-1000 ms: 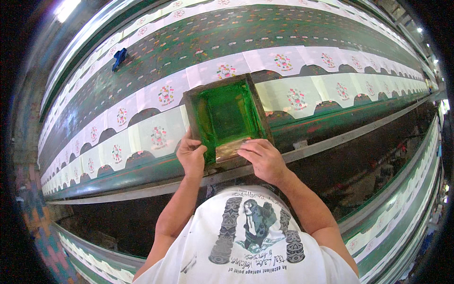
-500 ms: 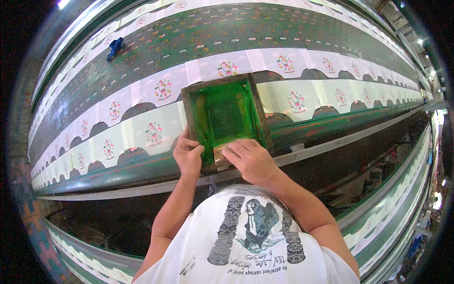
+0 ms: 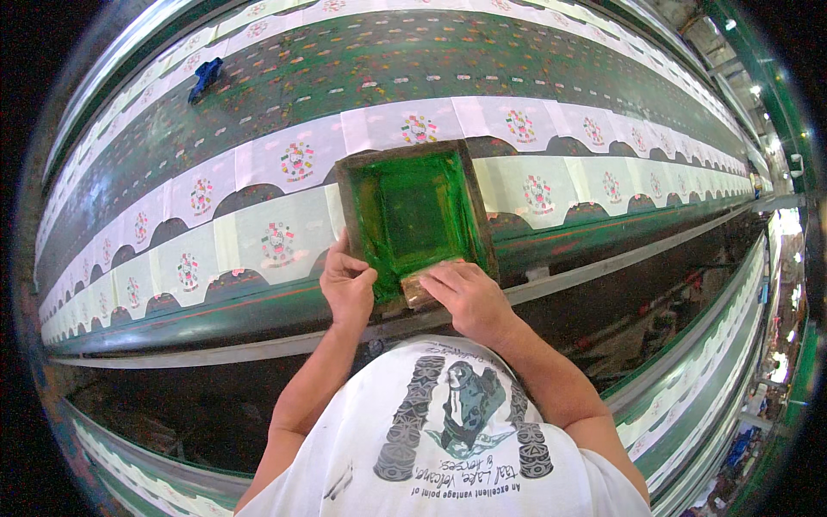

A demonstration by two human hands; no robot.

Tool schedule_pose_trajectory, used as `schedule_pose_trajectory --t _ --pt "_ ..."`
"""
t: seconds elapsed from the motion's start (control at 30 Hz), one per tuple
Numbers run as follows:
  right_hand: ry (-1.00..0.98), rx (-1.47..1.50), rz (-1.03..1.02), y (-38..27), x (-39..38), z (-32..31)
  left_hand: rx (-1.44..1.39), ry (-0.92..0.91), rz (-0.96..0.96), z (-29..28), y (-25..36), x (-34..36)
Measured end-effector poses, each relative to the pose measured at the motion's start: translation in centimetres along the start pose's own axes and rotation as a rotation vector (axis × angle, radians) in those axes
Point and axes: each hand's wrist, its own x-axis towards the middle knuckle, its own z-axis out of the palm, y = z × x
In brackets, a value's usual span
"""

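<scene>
Left hand (image 3: 346, 286): grip clamped on screen frame (image 3: 415, 220) left rail | right hand (image 3: 469, 297): pressed on squeegee (image 3: 431, 280), long axis parallel to desk (image 3: 258, 306) near edge, inside frame.

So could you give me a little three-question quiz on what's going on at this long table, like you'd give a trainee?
1. True or false: the wooden printing frame is coated in green ink.
2. Which hand presses the squeegee at the frame's near edge?
A. left hand
B. right hand
3. Fill in: the small dark blue object lies at the table's far ____ side.

Key:
1. True.
2. B; the left hand grips the frame's near-left corner.
3. Left.
</scene>
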Motion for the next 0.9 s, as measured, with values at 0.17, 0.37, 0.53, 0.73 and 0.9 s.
schedule_pose_trajectory --t 0.17,0.37,0.53,0.73,0.9 --pt "0.092 -0.084 -0.061 2.0 2.4 1.5 0.01 -0.017 0.033 -0.1 -0.2 0.1" --pt "0.127 -0.092 -0.024 6.8 9.8 1.5 -0.001 -0.003 0.058 0.2 0.0 0.2" --pt "0.059 -0.089 0.058 9.1 14.8 0.2 0.042 -0.02 0.053 0.2 0.3 0.2" --pt "-0.004 -0.121 0.042 7.6 13.2 0.3 0.019 -0.009 0.141 0.6 0.6 0.0" --pt "-0.098 -0.088 0.028 4.4 8.3 0.3 -0.048 -0.014 0.121 0.6 0.1 -0.1"
